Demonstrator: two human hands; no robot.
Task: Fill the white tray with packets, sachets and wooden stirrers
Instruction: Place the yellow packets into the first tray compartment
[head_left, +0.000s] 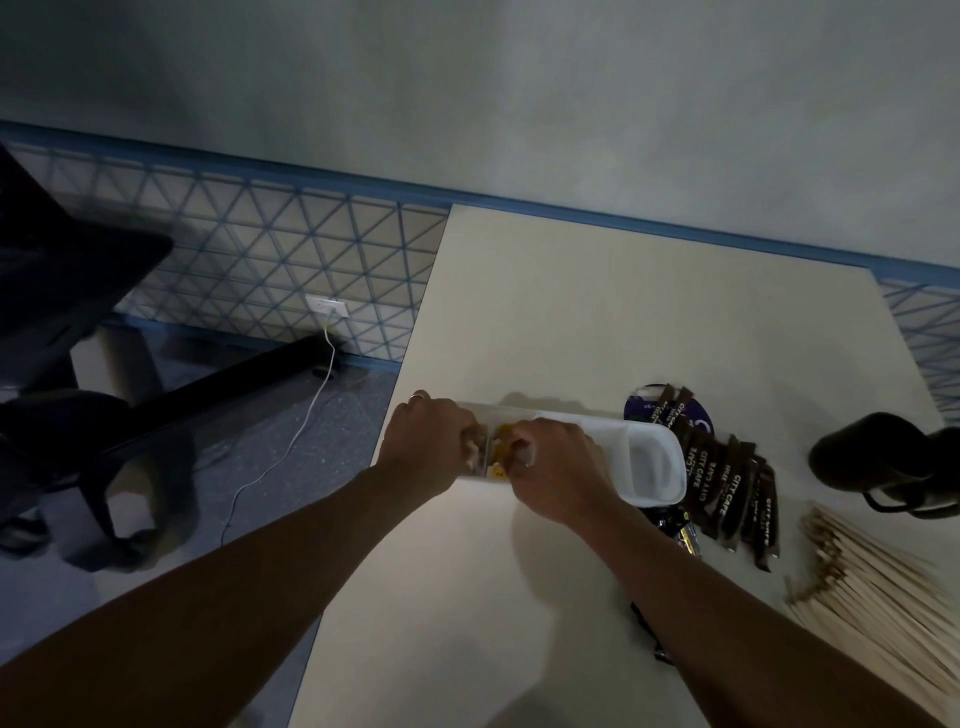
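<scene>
A long white tray (655, 467) lies across the cream table near its left edge. Its right compartment shows bare white plastic. My left hand (431, 439) curls over the tray's left end, with pale items under its fingertips. My right hand (558, 467) rests over the tray's middle, its fingers pressed onto yellow sachets (500, 451) inside. Dark brown stick sachets (727, 480) lie fanned out on the table just right of the tray. A heap of wooden stirrers (878, 587) sits at the right edge.
A dark purple round lid or disc (644, 408) lies behind the brown sachets. A black mug-like object (878, 457) stands at far right. More dark packets (685, 535) lie beside my right forearm. On the floor at left are a black chair (67, 332) and a white cable (291, 452).
</scene>
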